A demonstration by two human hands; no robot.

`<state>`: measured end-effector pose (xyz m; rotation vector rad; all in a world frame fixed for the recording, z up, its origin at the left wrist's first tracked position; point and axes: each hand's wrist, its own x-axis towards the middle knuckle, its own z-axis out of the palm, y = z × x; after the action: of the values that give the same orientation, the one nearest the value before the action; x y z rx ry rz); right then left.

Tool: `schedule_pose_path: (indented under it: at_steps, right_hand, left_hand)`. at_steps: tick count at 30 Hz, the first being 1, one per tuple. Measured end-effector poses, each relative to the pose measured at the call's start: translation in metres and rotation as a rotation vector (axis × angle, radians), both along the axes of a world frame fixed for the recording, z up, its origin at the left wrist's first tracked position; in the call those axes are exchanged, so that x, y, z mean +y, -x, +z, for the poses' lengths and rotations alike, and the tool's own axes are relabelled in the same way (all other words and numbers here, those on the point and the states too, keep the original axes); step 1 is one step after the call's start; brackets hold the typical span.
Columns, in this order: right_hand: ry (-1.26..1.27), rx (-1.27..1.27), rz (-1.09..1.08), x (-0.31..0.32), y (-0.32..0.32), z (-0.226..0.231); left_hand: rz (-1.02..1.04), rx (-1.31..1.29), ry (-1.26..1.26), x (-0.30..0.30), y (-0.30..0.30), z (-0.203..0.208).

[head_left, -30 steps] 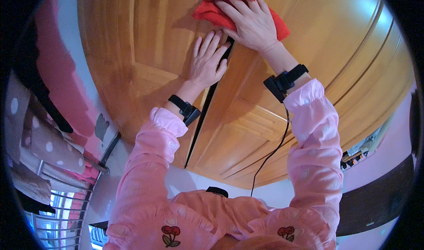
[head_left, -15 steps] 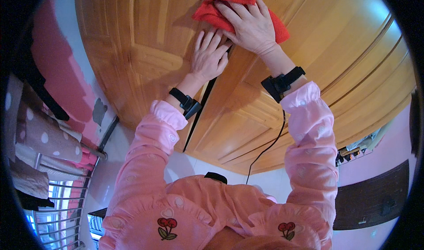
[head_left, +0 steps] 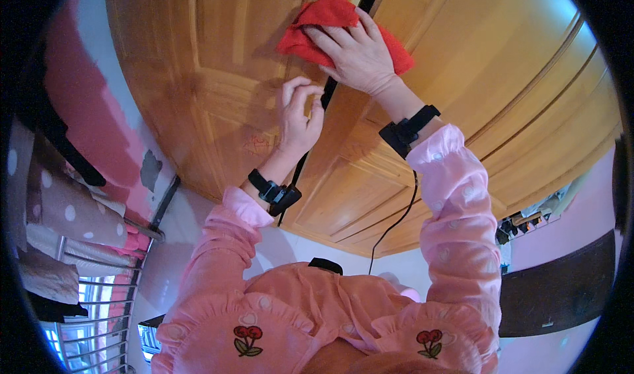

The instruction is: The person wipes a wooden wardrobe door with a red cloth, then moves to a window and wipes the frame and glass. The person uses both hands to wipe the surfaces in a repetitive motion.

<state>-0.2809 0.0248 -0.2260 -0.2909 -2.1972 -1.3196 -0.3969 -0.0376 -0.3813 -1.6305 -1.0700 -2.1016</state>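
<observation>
My right hand (head_left: 356,57) presses a crumpled red cloth (head_left: 327,14) against the wooden doors, its fingers over the folds. The cloth spans the dark gap between the left wooden door (head_left: 231,103) and the right wooden door (head_left: 422,103). Just below the cloth, my left hand (head_left: 300,116) is beside that gap, its fingers loosely bent and a little apart. Nothing shows in it; I cannot tell whether its fingertips touch the door edge. Both wrists wear black straps with small black devices.
A black cable (head_left: 396,225) hangs down from my right wrist. To the left are a metal bed rail (head_left: 135,288) and polka-dot fabric (head_left: 66,202), near a pink and white wall. A dark panel (head_left: 561,295) and some hanging clothes (head_left: 528,225) are at the right.
My right hand and the red cloth have shifted slightly down and left. My left hand has dropped lower, and its fingers, stretched out on the door before, are now bent.
</observation>
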Motion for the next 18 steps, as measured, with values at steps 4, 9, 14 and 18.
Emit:
schedule_pose_path:
  at_steps: [4, 9, 14, 18]
  right_hand:
    - [0.015, -0.03, -0.012, -0.001, 0.0, -0.015]
    - [0.071, -0.031, 0.024, -0.001, 0.001, -0.023]
    - [0.197, -0.085, 0.018, -0.002, -0.006, -0.019]
    - [0.222, -0.039, 0.035, -0.008, -0.033, -0.021]
  left_hand:
    - [0.003, 0.056, -0.017, -0.003, 0.004, 0.018]
    - [-0.035, 0.026, -0.017, 0.002, 0.005, 0.038]
    - [-0.005, 0.037, 0.063, 0.007, 0.01, 0.041]
    - [0.044, 0.155, 0.136, 0.012, 0.009, 0.043]
